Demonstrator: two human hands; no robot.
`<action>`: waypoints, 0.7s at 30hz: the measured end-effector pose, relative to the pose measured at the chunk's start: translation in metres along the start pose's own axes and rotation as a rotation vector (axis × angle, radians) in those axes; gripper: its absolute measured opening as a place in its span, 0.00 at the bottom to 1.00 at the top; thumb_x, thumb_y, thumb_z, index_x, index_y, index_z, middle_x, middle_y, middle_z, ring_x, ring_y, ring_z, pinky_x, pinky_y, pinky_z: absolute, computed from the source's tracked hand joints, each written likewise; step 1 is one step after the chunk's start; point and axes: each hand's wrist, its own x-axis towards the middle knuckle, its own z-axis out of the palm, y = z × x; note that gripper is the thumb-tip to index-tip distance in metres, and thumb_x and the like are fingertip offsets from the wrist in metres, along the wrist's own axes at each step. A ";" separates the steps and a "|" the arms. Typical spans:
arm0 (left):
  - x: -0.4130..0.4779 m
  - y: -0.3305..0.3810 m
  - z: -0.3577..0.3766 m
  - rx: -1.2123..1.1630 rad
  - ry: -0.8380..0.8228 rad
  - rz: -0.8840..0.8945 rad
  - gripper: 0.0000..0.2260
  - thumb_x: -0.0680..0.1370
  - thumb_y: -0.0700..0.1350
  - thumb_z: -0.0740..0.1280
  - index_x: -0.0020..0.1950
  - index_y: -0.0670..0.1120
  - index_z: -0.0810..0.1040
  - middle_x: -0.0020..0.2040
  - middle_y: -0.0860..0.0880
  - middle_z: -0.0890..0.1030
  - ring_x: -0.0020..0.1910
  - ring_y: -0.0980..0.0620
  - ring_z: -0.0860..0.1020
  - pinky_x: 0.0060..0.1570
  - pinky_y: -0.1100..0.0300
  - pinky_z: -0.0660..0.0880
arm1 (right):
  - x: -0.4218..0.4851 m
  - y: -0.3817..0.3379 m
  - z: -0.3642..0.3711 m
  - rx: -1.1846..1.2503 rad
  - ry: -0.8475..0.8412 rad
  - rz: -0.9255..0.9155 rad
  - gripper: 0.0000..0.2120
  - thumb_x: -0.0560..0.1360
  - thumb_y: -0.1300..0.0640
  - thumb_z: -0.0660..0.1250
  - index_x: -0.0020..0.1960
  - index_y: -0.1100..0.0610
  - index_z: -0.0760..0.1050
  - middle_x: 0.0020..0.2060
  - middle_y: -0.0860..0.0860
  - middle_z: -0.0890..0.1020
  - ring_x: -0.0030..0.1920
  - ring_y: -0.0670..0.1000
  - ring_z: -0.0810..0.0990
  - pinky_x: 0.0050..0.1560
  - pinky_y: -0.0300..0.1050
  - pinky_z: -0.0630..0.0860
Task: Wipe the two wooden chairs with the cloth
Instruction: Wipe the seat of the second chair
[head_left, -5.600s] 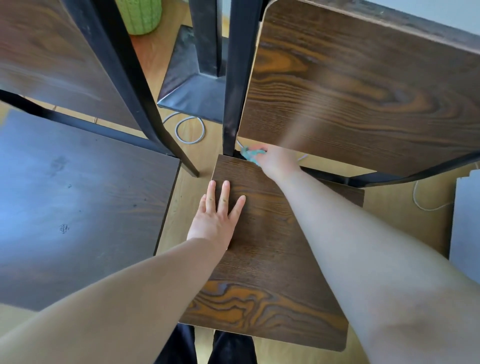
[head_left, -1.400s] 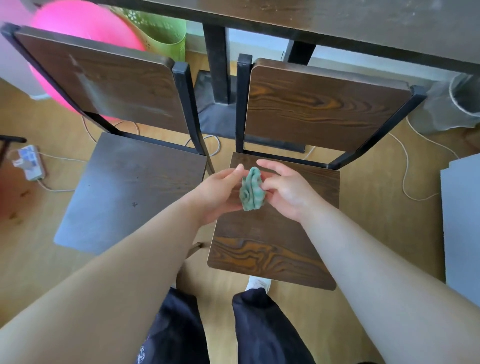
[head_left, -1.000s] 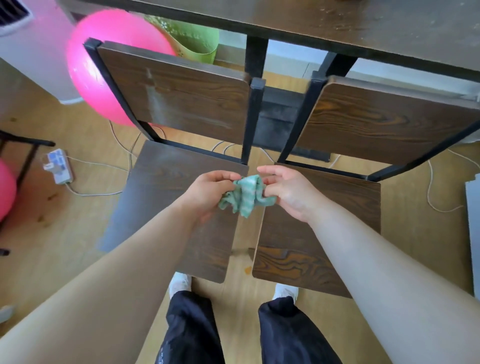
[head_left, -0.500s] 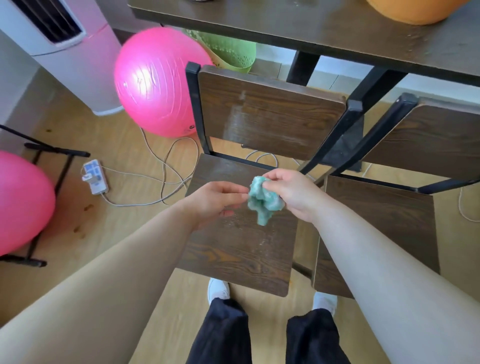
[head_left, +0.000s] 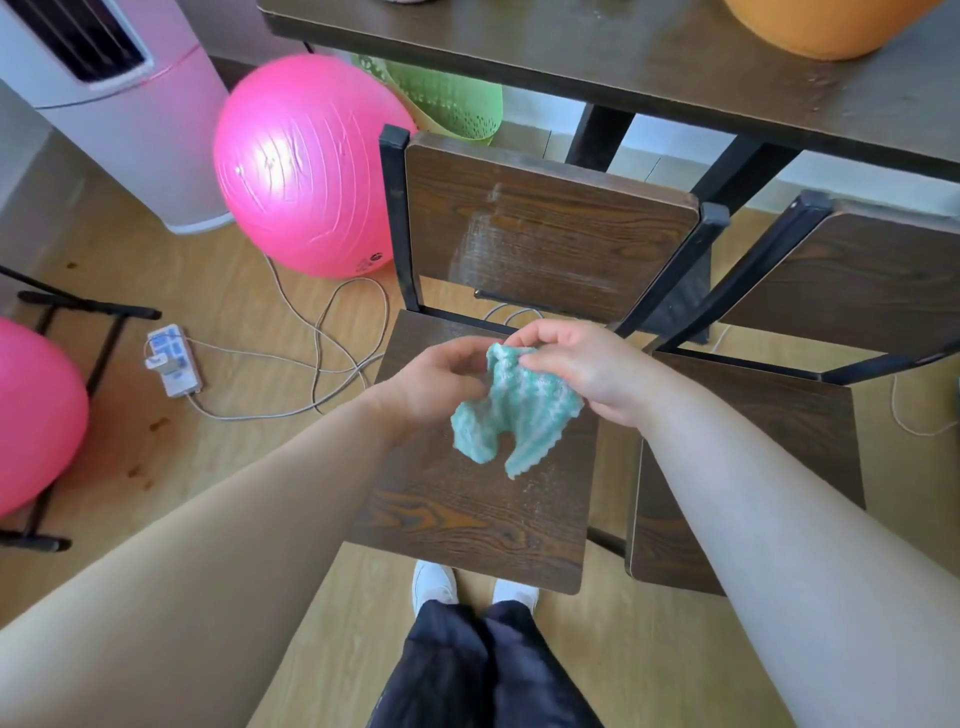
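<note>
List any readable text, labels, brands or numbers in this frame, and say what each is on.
Nothing in this frame can be read.
Pink ball: small dark print near its lower edge, too small to read.
Power strip on the floor: bluish markings, too blurred to read.
Cloth: striped weave only, no label in view.

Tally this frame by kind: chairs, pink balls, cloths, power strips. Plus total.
Wooden chairs: 2
Pink balls: 2
Cloth: 1
Power strip: 1
Total: 6
</note>
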 end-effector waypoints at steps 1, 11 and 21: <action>0.000 0.001 0.002 0.008 -0.007 -0.020 0.15 0.75 0.30 0.68 0.58 0.45 0.81 0.52 0.49 0.84 0.51 0.53 0.82 0.51 0.62 0.79 | 0.000 0.001 -0.004 -0.006 0.002 -0.009 0.10 0.78 0.65 0.65 0.52 0.54 0.81 0.47 0.52 0.83 0.49 0.52 0.80 0.51 0.47 0.75; 0.010 -0.001 0.011 0.027 -0.005 -0.123 0.04 0.75 0.38 0.72 0.44 0.47 0.80 0.43 0.49 0.82 0.45 0.50 0.77 0.54 0.56 0.72 | -0.008 0.033 -0.056 -0.092 -0.009 0.020 0.09 0.77 0.61 0.70 0.56 0.53 0.82 0.48 0.51 0.86 0.50 0.50 0.84 0.50 0.43 0.79; -0.004 -0.018 0.024 -0.055 0.000 -0.243 0.12 0.79 0.34 0.62 0.57 0.46 0.79 0.42 0.47 0.80 0.37 0.52 0.77 0.39 0.57 0.73 | -0.020 0.067 -0.066 -0.119 -0.068 0.165 0.08 0.75 0.56 0.73 0.50 0.61 0.82 0.47 0.56 0.86 0.50 0.56 0.85 0.54 0.55 0.82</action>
